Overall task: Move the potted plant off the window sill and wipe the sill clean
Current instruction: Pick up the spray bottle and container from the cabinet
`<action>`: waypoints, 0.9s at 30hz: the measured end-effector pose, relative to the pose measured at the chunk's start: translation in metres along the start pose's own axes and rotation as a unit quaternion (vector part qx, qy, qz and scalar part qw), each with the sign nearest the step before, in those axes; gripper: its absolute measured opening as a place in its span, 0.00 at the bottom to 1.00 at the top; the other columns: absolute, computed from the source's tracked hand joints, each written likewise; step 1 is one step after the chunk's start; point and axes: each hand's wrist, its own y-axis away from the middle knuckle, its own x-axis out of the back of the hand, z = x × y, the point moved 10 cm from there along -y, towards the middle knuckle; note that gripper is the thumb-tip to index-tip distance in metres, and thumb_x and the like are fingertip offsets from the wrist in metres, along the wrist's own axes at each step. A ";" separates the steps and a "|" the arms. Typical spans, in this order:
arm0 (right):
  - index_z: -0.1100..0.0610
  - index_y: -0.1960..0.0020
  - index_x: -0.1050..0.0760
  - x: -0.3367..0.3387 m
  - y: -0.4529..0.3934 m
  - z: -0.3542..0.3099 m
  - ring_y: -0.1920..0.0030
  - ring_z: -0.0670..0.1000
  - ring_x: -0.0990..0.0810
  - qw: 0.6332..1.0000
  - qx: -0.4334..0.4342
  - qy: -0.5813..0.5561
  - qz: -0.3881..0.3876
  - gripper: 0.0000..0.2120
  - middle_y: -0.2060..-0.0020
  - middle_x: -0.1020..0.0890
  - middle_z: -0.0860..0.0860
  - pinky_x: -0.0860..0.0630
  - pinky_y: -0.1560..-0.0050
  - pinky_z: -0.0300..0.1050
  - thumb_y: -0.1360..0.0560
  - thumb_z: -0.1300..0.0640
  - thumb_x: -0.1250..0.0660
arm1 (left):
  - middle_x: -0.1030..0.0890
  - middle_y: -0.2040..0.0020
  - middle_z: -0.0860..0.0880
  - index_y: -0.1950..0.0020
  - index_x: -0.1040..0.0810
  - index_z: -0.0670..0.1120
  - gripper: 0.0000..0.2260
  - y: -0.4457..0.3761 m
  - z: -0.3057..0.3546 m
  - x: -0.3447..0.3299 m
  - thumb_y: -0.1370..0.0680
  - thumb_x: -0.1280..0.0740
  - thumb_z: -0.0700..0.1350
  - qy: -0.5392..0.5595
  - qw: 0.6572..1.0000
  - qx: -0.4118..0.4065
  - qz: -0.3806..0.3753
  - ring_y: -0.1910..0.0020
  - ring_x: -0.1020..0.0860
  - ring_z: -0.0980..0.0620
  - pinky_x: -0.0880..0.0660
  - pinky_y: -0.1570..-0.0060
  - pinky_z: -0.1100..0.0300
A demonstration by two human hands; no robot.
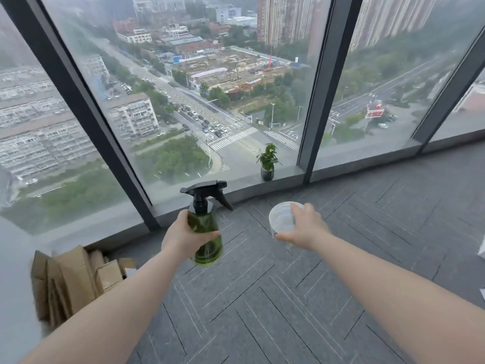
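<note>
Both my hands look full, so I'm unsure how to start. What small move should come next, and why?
Probably set the white container down first. The right hand holds it, the left hand grips the spray bottle, and the potted plant stands on the sill, needing a free hand.

Off-task stuff in view
Cardboard boxes point(76, 282) on grey carpet point(288, 298), low and left of the grip; city beyond glass point(210, 88).

The small leafy potted plant in a dark round pot point(267, 164) stands on the low grey window sill point(286, 177), against the glass. On the floor to the left, below the sill, lie flattened brown cardboard boxes point(76, 279).
</note>
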 end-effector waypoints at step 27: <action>0.52 0.25 0.44 -0.090 -0.575 -0.204 0.33 0.62 0.34 0.996 0.012 0.013 -0.087 0.45 0.32 0.39 0.58 0.29 0.38 0.55 0.34 0.36 0.29 | 0.23 0.40 0.50 0.36 0.32 0.50 0.33 -0.548 -0.069 0.018 0.35 0.23 0.57 -0.027 0.992 0.114 0.050 0.40 0.25 0.45 0.26 0.46 0.53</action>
